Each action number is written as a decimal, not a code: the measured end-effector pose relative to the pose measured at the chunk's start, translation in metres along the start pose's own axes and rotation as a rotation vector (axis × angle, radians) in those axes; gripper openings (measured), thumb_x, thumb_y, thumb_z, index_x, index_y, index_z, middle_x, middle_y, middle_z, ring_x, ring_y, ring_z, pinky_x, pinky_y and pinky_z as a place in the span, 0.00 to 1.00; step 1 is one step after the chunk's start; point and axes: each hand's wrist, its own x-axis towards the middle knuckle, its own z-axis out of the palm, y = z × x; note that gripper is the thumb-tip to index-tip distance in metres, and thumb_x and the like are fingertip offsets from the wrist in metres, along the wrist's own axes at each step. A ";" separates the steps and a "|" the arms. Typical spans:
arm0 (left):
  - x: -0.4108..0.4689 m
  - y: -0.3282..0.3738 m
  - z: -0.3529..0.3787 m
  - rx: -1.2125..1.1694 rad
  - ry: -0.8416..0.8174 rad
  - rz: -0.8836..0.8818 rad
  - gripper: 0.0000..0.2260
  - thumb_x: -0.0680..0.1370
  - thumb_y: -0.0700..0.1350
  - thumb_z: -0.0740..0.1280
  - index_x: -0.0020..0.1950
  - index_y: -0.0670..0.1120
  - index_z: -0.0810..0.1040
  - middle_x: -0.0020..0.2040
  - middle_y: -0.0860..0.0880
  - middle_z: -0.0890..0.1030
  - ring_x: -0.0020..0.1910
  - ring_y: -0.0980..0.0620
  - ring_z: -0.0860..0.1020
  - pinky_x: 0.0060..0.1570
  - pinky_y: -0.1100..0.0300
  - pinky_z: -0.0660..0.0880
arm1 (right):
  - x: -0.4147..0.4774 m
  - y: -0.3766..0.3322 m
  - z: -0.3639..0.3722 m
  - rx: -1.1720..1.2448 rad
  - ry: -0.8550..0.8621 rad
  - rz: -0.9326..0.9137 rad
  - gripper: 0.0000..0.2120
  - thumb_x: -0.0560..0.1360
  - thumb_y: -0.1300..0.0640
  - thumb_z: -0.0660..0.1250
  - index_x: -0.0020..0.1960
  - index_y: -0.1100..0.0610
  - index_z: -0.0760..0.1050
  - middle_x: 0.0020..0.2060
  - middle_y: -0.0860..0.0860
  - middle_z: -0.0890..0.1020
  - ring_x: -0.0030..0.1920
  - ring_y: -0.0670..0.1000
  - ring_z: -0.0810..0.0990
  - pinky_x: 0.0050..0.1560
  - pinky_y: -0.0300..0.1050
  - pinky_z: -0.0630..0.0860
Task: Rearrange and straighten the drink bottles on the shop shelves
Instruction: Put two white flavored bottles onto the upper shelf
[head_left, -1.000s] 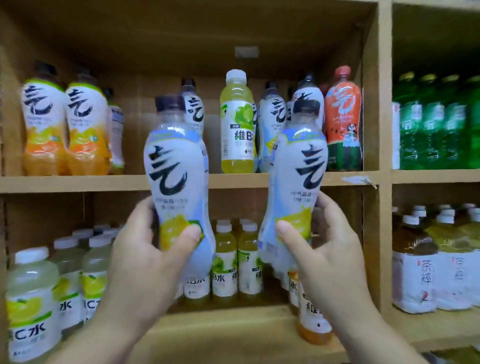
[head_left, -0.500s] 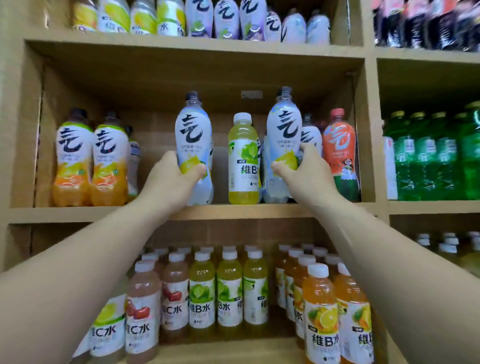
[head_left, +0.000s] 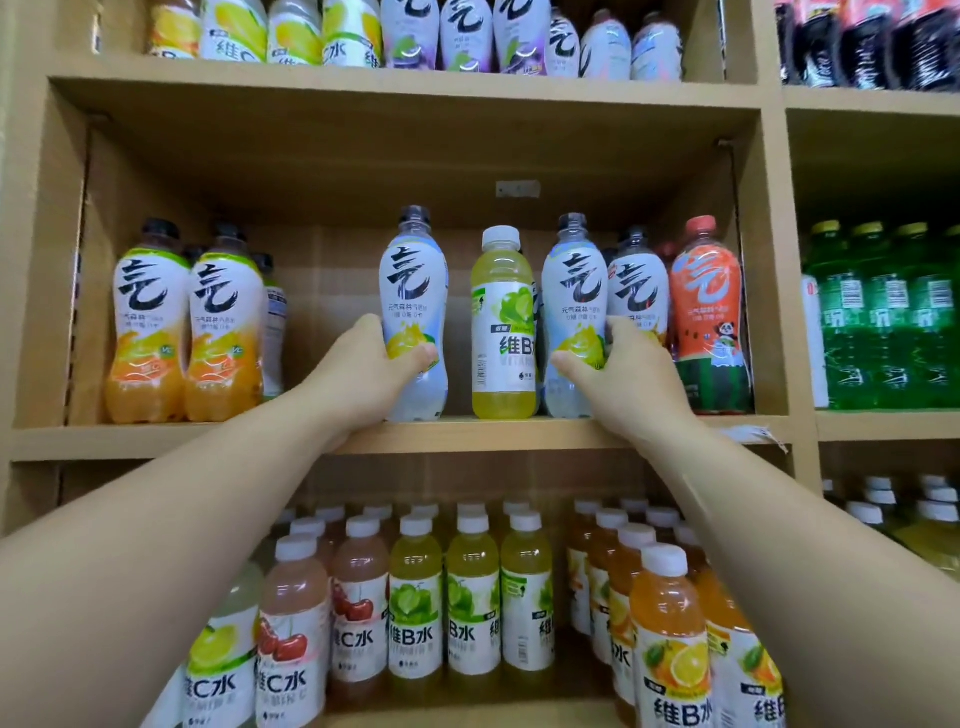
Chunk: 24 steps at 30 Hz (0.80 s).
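Note:
My left hand grips a pale blue-and-white bottle with a lemon label, which stands upright on the middle shelf. My right hand grips a matching pale blue bottle, also upright on that shelf. Between the two stands a yellow-green bottle with a white cap. Another white-labelled bottle and a red watermelon bottle stand just right of my right hand. Two orange bottles stand at the shelf's left end.
A wide gap lies on the middle shelf between the orange bottles and my left hand. Rows of white-capped bottles fill the shelf below. Green bottles sit in the right bay. More bottles line the top shelf.
Both hands carried the two pale blue bottles from in front of me up and back onto the middle shelf, either side of the yellow-green bottle; in the last half second they barely shifted.

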 end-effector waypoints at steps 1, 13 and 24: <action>0.001 0.000 0.000 0.023 0.001 0.006 0.15 0.78 0.58 0.71 0.56 0.51 0.73 0.49 0.55 0.79 0.46 0.57 0.80 0.37 0.59 0.74 | 0.000 -0.001 0.000 -0.018 0.000 -0.004 0.26 0.76 0.38 0.71 0.64 0.55 0.73 0.56 0.53 0.83 0.56 0.59 0.81 0.55 0.57 0.79; 0.007 -0.013 -0.001 0.020 -0.003 0.059 0.19 0.75 0.65 0.70 0.58 0.56 0.73 0.49 0.61 0.78 0.47 0.62 0.78 0.37 0.63 0.72 | 0.008 -0.024 -0.013 -0.112 0.307 -0.284 0.35 0.76 0.34 0.68 0.75 0.54 0.68 0.65 0.54 0.75 0.67 0.57 0.71 0.67 0.52 0.67; 0.007 -0.024 -0.002 0.007 0.084 0.112 0.31 0.71 0.62 0.76 0.70 0.54 0.72 0.46 0.65 0.75 0.45 0.65 0.76 0.36 0.66 0.70 | 0.083 -0.095 -0.005 -0.581 -0.026 -0.411 0.36 0.78 0.27 0.49 0.82 0.42 0.56 0.79 0.49 0.67 0.83 0.58 0.37 0.74 0.73 0.30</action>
